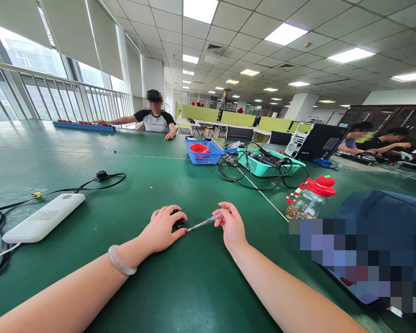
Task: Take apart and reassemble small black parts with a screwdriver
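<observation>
My left hand (166,229), with a bracelet on its wrist, is closed around a small black object (179,223) on the green table. Its fingers cover much of that object, so its kind cannot be made out. In my right hand (233,226) is a slim screwdriver (204,223) with a clear, purplish handle, pinched between thumb and fingers. The shaft points left and down, and its tip lies by my left thumb, close to the black object. Whether tip and object touch I cannot tell.
A white power strip (45,218) and black cable (65,188) lie left. Ahead stand a blue basket (204,158) and a teal basket (260,167) with tangled cables. A red-lidded jar (307,201) and dark cloth (384,217) are right. Another person (156,119) sits across the table.
</observation>
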The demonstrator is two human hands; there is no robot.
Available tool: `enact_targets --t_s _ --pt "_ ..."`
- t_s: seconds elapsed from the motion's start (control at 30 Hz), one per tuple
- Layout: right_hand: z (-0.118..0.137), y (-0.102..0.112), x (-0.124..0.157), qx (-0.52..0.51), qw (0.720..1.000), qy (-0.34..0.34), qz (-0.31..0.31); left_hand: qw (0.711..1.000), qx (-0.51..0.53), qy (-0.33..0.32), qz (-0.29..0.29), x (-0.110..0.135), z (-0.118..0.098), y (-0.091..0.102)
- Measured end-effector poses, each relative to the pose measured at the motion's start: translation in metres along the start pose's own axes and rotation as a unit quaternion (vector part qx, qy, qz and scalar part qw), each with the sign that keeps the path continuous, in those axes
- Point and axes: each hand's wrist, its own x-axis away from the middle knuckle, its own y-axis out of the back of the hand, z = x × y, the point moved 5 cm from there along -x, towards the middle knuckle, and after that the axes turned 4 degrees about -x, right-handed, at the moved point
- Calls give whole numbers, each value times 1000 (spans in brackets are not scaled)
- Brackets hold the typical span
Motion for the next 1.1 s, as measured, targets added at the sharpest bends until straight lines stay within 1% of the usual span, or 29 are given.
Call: enact_targets --t_s 0.17,0.3,0.43,0.5,0.57,0.63,0.7,0.8,0.9,1.03,1.1 --pt "-3 0 -4 6 1000 4 9 1000 -25 -7 -17 2 -4 -2" --pt "-5 -1 -7 4 1000 -13 14 998 -55 0 -34 5 -8 0" --pt "-3 -3 -6 15 999 -15 24 996 -79 19 -38 13 -13 5" --pt "-2 -2 -6 13 1000 -12 23 996 -81 32 -37 23 -15 8" --pt "-1 -2 -5 14 1000 -8 22 996 -75 32 -27 39 -16 11" --pt "-1 -2 -5 19 999 -6 25 998 -64 17 -8 60 -16 15" --pt "-2 -2 -5 25 999 -4 32 998 -54 3 8 87 -11 22" --pt "-2 -3 -5 30 999 -4 41 998 -51 10 24 129 11 39" --pt "-3 -3 -6 29 999 -4 45 997 -60 32 21 165 45 59" --pt "-3 -3 -8 25 999 -5 46 991 -98 92 -15 199 99 84" --pt "-3 -3 -8 23 999 -7 48 986 -111 118 -45 210 117 95"
